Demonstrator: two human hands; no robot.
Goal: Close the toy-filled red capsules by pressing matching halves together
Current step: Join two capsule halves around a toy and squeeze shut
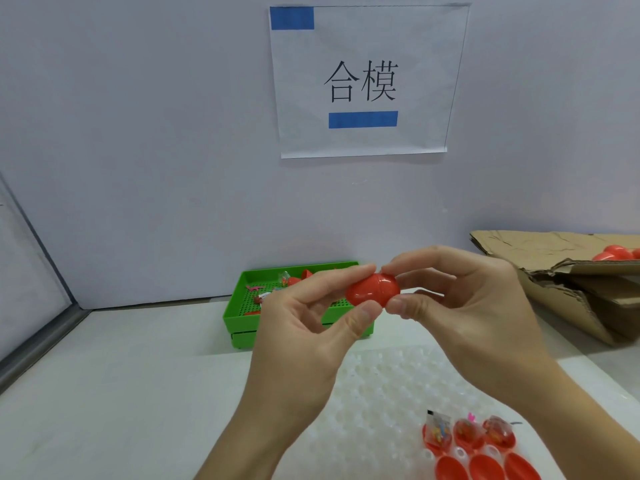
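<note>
Two hands up in front of me, and one red capsule (373, 289) pinched between them above the counter (121, 393). My left hand (311, 327) grips its left end, thumb underneath and fingers (346, 273) over the top; my right hand (478, 306) clamps the right end the same way, thumb below, forefinger arched above. The two halves meet, with a seam line showing around the middle of the shell.

Behind the capsule sits a green tray (239, 320) against the wall, holding loose small toys and a few red pieces. Down at the lower right, on a clear bubbled sheet (381, 393), three open red halves (467, 433) stand in a row, each with a wrapped toy inside. Just in front of them lie three empty red halves (485, 467), partly cut off by the bottom edge. Off to the right, a torn cardboard box (571, 289) rests on the counter, with more red capsules (614, 254) showing inside it. A paper sign (363, 81) is stuck on the wall above.
</note>
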